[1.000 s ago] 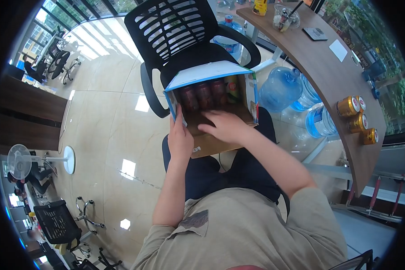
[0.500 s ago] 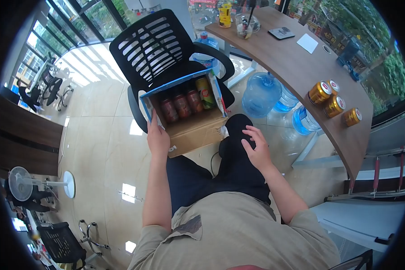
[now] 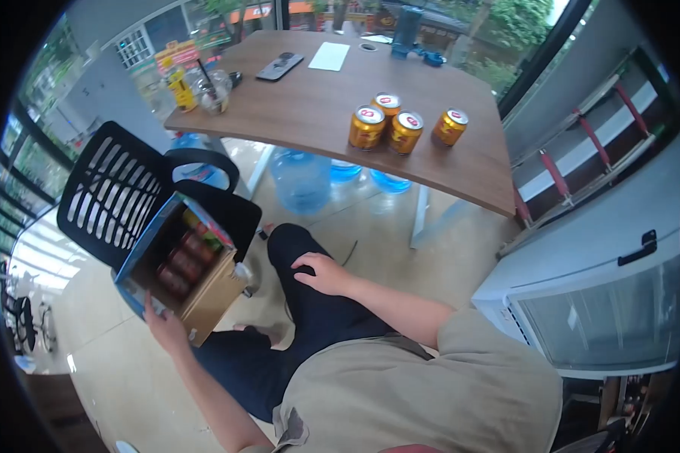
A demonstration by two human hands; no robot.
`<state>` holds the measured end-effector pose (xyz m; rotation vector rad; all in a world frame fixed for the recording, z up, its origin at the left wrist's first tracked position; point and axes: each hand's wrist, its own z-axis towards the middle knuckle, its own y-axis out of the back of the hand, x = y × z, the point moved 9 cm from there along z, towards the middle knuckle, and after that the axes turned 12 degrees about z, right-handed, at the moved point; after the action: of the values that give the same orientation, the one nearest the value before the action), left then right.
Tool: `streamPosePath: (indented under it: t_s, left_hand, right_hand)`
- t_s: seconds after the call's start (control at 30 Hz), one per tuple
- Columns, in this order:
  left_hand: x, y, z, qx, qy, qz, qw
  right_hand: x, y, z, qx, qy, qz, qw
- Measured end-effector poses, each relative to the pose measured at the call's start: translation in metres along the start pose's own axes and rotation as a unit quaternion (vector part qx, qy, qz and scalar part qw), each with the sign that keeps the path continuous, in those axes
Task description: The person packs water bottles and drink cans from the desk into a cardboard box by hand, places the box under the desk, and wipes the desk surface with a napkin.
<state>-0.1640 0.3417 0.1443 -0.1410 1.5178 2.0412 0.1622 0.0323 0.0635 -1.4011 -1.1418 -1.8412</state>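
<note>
At the lower left, my left hand [image 3: 165, 328] holds the near side wall of an open cardboard box [image 3: 213, 296], which rests on the black office chair's seat. The box lies with its opening toward me and its brown flap hanging down. Inside stand several dark red drink cans [image 3: 186, 260] and a yellow-green can [image 3: 204, 229] at the far end. My right hand [image 3: 325, 273] is over my right thigh with nothing in it, the fingers apart and slightly bent. On the table, several gold drink cans [image 3: 405, 134] stand upright, three close together and one apart to the right.
The wooden table [image 3: 302, 121] also holds a phone [image 3: 280, 66], white paper [image 3: 329, 56], a clear cup [image 3: 213, 94], a yellow bottle [image 3: 180, 89] and a blue bottle [image 3: 406, 32]. Water jugs [image 3: 301, 180] stand underneath. The chair [image 3: 117, 192] is left; a white cabinet [image 3: 597, 302] is right.
The view has swung right toward the table, so the box and chair now appear farther left. My right hand has come down over my thigh. My left hand stays on the box.
</note>
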Motion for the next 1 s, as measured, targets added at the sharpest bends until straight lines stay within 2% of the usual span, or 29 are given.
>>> streamPosePath:
  t_s: [0.07,0.13,0.2,0.27,0.3,0.37,0.47,0.53,0.6,0.67,0.7,0.73,0.77,0.8,0.87,0.9,1.0]
  left_hand:
    - [-0.014,0.007,-0.001,0.014,0.016,-0.034,0.999]
    - [-0.016,0.013,-0.005,0.026,0.042,-0.060,0.997]
    - [-0.019,0.011,-0.005,0.051,0.061,-0.084,0.993]
    - [-0.022,0.015,-0.007,0.049,0.065,-0.083,0.993]
    - [-0.023,0.017,-0.008,0.046,0.064,-0.079,0.994]
    - [-0.022,0.017,-0.010,0.041,0.065,-0.069,0.995]
    - [-0.025,0.019,-0.013,0.023,0.068,-0.060,0.996]
    - [-0.026,0.021,-0.012,0.009,0.077,-0.057,0.995]
    - [-0.023,0.018,-0.010,0.001,0.063,-0.056,0.996]
    - [-0.018,0.013,-0.007,-0.024,0.010,-0.013,1.000]
    - [-0.022,0.016,-0.007,-0.038,0.014,-0.037,0.998]
    - [-0.026,0.018,-0.008,-0.011,0.051,-0.059,0.997]
    - [-0.030,0.022,-0.008,0.011,0.061,-0.040,0.997]
    - [-0.030,0.024,-0.009,-0.010,0.041,-0.040,0.998]
    - [-0.035,0.031,-0.010,-0.020,0.043,-0.031,0.998]
    - [-0.036,0.035,-0.010,-0.025,0.045,-0.038,0.998]
    - [-0.036,0.036,-0.011,-0.020,0.050,-0.034,0.998]
  right_hand:
    - [0.030,0.021,0.005,-0.018,-0.031,0.011,0.999]
    - [0.052,0.075,0.007,-0.152,-0.076,0.027,0.985]
    - [0.088,0.132,0.003,-0.269,-0.012,0.002,0.963]
    - [0.111,0.194,-0.014,-0.392,0.118,0.002,0.912]
    - [0.129,0.222,-0.026,-0.435,0.127,-0.058,0.890]
    - [0.123,0.278,-0.042,-0.518,0.215,0.002,0.828]
    - [0.128,0.316,-0.027,-0.534,0.218,-0.040,0.816]
    - [0.102,0.327,-0.001,-0.496,0.131,-0.045,0.857]
    - [0.089,0.329,0.012,-0.464,0.115,-0.020,0.878]
    - [0.081,0.325,0.021,-0.435,0.051,-0.005,0.899]
    - [0.087,0.324,0.024,-0.437,0.039,-0.062,0.896]
    - [0.085,0.327,0.025,-0.433,0.027,-0.116,0.894]
    - [0.071,0.343,0.025,-0.452,0.034,-0.194,0.870]
    - [0.063,0.350,0.025,-0.462,0.027,-0.213,0.860]
    - [0.055,0.355,0.021,-0.471,0.043,-0.151,0.868]
    - [0.055,0.353,0.021,-0.441,0.066,-0.108,0.889]
    - [0.086,0.322,-0.003,-0.455,0.094,-0.127,0.877]
